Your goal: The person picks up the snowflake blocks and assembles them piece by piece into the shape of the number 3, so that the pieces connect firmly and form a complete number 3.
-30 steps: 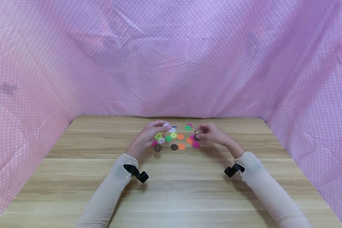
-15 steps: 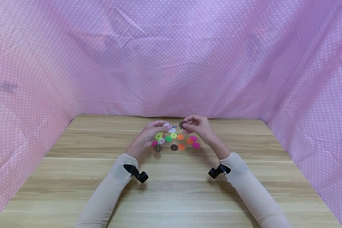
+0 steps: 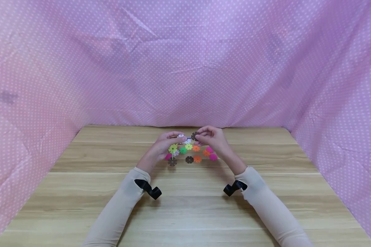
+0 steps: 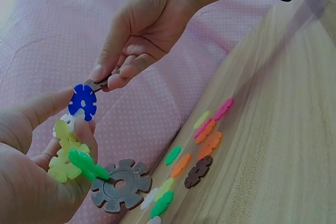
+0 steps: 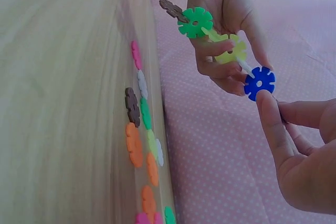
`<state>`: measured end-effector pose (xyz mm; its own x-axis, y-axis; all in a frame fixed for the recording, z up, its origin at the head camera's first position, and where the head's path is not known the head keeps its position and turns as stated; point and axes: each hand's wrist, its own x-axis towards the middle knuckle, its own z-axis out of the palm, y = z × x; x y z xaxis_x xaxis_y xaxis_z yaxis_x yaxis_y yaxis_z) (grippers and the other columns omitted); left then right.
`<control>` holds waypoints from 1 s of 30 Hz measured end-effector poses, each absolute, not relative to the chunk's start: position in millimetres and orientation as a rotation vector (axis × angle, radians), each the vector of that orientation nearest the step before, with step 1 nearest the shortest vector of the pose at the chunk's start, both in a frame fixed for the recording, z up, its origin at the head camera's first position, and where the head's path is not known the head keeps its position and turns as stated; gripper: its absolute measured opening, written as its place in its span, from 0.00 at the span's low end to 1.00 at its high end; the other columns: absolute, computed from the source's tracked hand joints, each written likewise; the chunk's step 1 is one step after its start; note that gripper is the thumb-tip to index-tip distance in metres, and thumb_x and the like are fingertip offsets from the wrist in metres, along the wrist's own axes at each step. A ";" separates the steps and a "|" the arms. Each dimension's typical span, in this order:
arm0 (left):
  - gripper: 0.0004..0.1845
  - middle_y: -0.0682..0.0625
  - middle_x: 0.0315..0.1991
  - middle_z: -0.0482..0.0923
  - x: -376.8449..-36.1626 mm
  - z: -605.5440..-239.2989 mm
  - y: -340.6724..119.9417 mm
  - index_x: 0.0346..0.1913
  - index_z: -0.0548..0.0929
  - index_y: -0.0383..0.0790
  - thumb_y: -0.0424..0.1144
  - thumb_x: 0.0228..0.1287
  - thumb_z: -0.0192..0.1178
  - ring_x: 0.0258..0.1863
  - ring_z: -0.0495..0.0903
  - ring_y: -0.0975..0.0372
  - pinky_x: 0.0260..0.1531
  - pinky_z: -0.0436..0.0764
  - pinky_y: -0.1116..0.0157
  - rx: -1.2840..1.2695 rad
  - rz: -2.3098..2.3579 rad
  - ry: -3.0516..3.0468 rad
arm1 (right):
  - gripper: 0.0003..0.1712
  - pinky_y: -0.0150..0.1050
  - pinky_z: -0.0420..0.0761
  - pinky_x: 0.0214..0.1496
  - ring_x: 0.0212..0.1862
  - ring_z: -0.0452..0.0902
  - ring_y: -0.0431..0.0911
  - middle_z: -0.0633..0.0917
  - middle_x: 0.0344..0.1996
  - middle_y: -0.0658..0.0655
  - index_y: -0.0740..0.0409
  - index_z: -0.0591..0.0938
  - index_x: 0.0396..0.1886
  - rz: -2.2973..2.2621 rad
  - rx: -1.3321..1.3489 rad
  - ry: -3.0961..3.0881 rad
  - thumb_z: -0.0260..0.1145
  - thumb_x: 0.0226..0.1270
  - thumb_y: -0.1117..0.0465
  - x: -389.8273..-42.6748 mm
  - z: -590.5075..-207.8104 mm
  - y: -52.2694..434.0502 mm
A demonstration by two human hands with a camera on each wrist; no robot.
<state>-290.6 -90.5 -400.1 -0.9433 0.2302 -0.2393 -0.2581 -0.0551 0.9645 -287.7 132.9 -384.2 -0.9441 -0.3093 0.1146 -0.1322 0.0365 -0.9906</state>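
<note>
Left hand (image 3: 162, 145) gripping a chain of notched discs (image 5: 239, 49) (blue disc (image 5: 266, 80) endmost); right hand (image 3: 215, 140) pinching a brown disc (image 3: 194, 136) against the blue.

Brown discs (image 4: 198, 171), three; orange discs (image 5: 134, 145), three; blue disc (image 5: 254, 83), one — wrist cameras (image 3: 155, 192), two; table (image 3: 188, 212), one.

Before me stretches a wood-grain tabletop (image 3: 188, 202), its pale and tan bands running crosswise, with a soft sheen toward my side. Pink polka-dot cloth (image 3: 185, 75) hangs behind its far edge and along my left and right, creased and rumpled. Light whitens the cloth at my upper left; a faint grey patch (image 3: 8, 96) shows lower down there.
</note>
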 end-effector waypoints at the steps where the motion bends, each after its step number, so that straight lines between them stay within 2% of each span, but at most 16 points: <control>1: 0.25 0.56 0.41 0.81 -290.9 -400.5 -90.4 0.65 0.75 0.32 0.36 0.68 0.67 0.49 0.76 0.61 0.42 0.78 0.69 -0.026 2.066 1.899 | 0.15 0.48 0.90 0.45 0.33 0.89 0.46 0.89 0.37 0.66 0.76 0.78 0.50 -2.038 -0.472 2.165 0.68 0.69 0.70 -287.7 -384.7 132.7; 4: 0.24 0.56 0.42 0.81 -291.1 -401.4 -90.0 0.64 0.76 0.32 0.36 0.68 0.66 0.50 0.76 0.60 0.43 0.79 0.70 -0.012 2.075 1.900 | 0.15 0.49 0.90 0.45 0.33 0.89 0.44 0.89 0.34 0.59 0.74 0.79 0.51 -2.021 -0.497 2.183 0.68 0.69 0.70 -287.7 -386.1 132.1; 7: 0.23 0.55 0.44 0.80 -290.6 -401.5 -90.1 0.63 0.77 0.33 0.36 0.68 0.66 0.51 0.76 0.59 0.48 0.82 0.67 -0.013 2.094 1.897 | 0.14 0.52 0.89 0.45 0.32 0.89 0.44 0.90 0.34 0.60 0.73 0.80 0.50 -2.004 -0.519 2.216 0.68 0.69 0.69 -288.1 -388.3 132.0; 10: 0.21 0.54 0.44 0.80 -290.2 -401.2 -89.7 0.60 0.79 0.35 0.36 0.66 0.68 0.49 0.77 0.61 0.52 0.83 0.63 -0.042 2.123 1.891 | 0.13 0.55 0.89 0.45 0.34 0.90 0.47 0.91 0.35 0.64 0.72 0.81 0.49 -1.991 -0.519 2.236 0.68 0.69 0.68 -288.3 -389.5 131.9; 13: 0.20 0.54 0.44 0.81 -290.8 -401.5 -88.8 0.58 0.80 0.36 0.34 0.65 0.68 0.47 0.79 0.62 0.60 0.81 0.57 -0.061 2.162 1.870 | 0.12 0.52 0.90 0.44 0.33 0.90 0.48 0.91 0.36 0.66 0.72 0.81 0.47 -2.001 -0.499 2.223 0.69 0.69 0.68 -287.6 -389.7 131.1; 14: 0.19 0.53 0.44 0.81 -290.9 -401.5 -88.3 0.58 0.80 0.35 0.34 0.66 0.68 0.47 0.81 0.62 0.62 0.81 0.55 -0.063 2.177 1.853 | 0.12 0.48 0.90 0.42 0.33 0.90 0.48 0.91 0.36 0.66 0.73 0.80 0.46 -2.008 -0.496 2.216 0.69 0.69 0.69 -287.4 -389.8 130.6; 16: 0.20 0.52 0.44 0.82 -291.0 -401.7 -87.5 0.59 0.79 0.32 0.32 0.67 0.66 0.47 0.82 0.61 0.68 0.77 0.51 -0.038 2.211 1.815 | 0.11 0.41 0.91 0.38 0.31 0.90 0.45 0.90 0.35 0.67 0.74 0.80 0.46 -2.027 -0.496 2.197 0.68 0.68 0.70 -286.8 -389.9 129.9; 19: 0.21 0.51 0.43 0.82 -290.9 -402.5 -86.4 0.62 0.76 0.26 0.29 0.69 0.63 0.44 0.85 0.61 0.71 0.73 0.47 0.010 2.256 1.750 | 0.10 0.40 0.91 0.37 0.30 0.89 0.44 0.90 0.33 0.66 0.75 0.79 0.44 -2.059 -0.508 2.164 0.68 0.68 0.72 -286.2 -389.9 129.2; 22: 0.23 0.53 0.41 0.84 -290.8 -403.2 -86.1 0.65 0.73 0.22 0.29 0.71 0.62 0.41 0.86 0.64 0.71 0.73 0.48 0.048 2.259 1.741 | 0.09 0.43 0.91 0.37 0.29 0.89 0.44 0.90 0.33 0.66 0.76 0.78 0.43 -2.077 -0.527 2.142 0.67 0.67 0.74 -286.2 -390.5 129.3; 24: 0.23 0.54 0.39 0.85 -290.7 -403.6 -86.4 0.65 0.74 0.23 0.29 0.70 0.62 0.40 0.87 0.65 0.67 0.78 0.52 0.053 2.246 1.764 | 0.08 0.43 0.91 0.38 0.29 0.89 0.44 0.90 0.32 0.65 0.77 0.78 0.43 -2.084 -0.543 2.130 0.66 0.67 0.75 -286.9 -391.5 129.7; 27: 0.21 0.55 0.39 0.86 -290.0 -403.2 -87.0 0.62 0.78 0.27 0.31 0.69 0.65 0.40 0.87 0.66 0.57 0.85 0.63 0.047 2.216 1.812 | 0.10 0.43 0.91 0.38 0.29 0.89 0.44 0.90 0.32 0.62 0.79 0.78 0.43 -2.091 -0.572 2.117 0.67 0.67 0.75 -287.9 -392.9 130.4; 30: 0.20 0.54 0.41 0.86 -288.6 -401.2 -87.1 0.60 0.81 0.30 0.32 0.68 0.66 0.41 0.86 0.66 0.49 0.86 0.70 0.058 2.186 1.849 | 0.11 0.43 0.91 0.38 0.29 0.89 0.44 0.91 0.31 0.61 0.79 0.78 0.43 -2.090 -0.608 2.122 0.69 0.66 0.73 -288.3 -392.9 131.7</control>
<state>-288.6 -87.1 -401.2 -0.9608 0.2352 -0.1467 -0.1837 -0.1439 0.9724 -288.3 131.7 -392.9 -0.9151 -0.3481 0.2033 -0.2086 -0.0226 -0.9777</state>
